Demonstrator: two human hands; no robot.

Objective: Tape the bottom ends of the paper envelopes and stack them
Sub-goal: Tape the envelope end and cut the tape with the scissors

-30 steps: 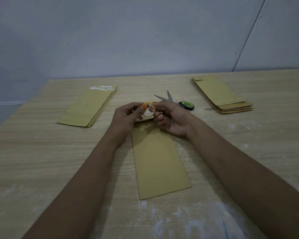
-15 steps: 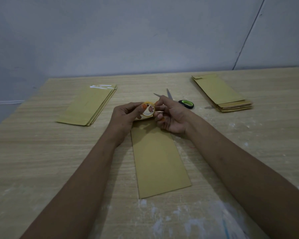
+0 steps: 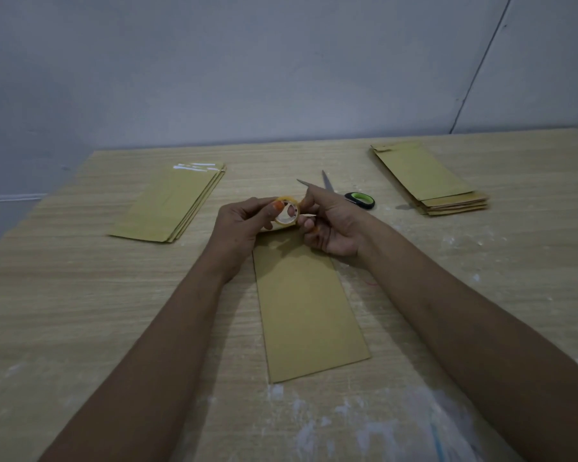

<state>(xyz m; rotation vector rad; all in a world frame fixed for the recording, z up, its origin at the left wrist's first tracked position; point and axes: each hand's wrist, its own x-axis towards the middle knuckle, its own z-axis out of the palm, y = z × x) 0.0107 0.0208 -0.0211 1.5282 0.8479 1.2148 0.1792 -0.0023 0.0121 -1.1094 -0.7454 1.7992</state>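
Observation:
A single brown paper envelope (image 3: 304, 308) lies lengthwise on the table in front of me. Just above its far end my left hand (image 3: 244, 225) grips a small roll of clear tape (image 3: 287, 211), thumb on the rim. My right hand (image 3: 331, 225) is on the roll's right side, and its thumb and fingers pinch at the roll's edge, index finger raised. A stack of envelopes with shiny tape at the far end (image 3: 174, 201) lies at the left. Another stack of envelopes (image 3: 427, 178) lies at the right.
Scissors with a black and green handle (image 3: 357, 199) lie partly open behind my right hand. The wooden table (image 3: 64, 295) carries white smears near its front edge. A plain grey wall stands behind the table.
Both hands have lifted the tape roll slightly and my right index finger has risen. The envelope and both stacks have not moved.

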